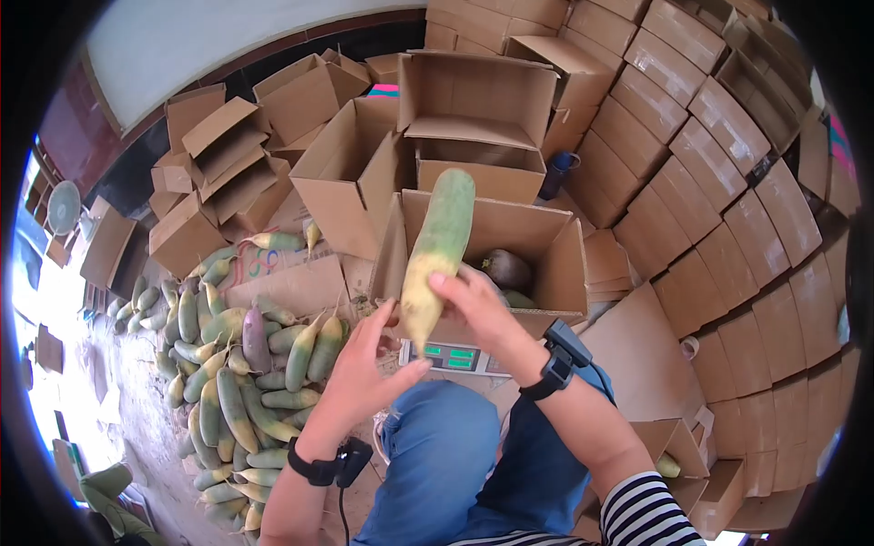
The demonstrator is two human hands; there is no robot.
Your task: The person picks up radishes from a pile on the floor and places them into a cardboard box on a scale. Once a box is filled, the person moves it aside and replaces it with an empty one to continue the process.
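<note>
Bright white light floods in at your far left, washing out the grey, dusty-looking floor [150, 432] on that side. Ahead of you, a smooth white wall [246, 41] rises above a glossy black band [391, 38], with a maroon panel [86, 114] to its left, while tall stacks of taped brown cardboard cartons [719, 196] line your right.

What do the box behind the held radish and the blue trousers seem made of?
Box: apparently cardboard, matte, from its plain brown walls and thin edges. Blue trousers: probably denim, matte, from the faded blue cloth; weave too small to tell.
</note>
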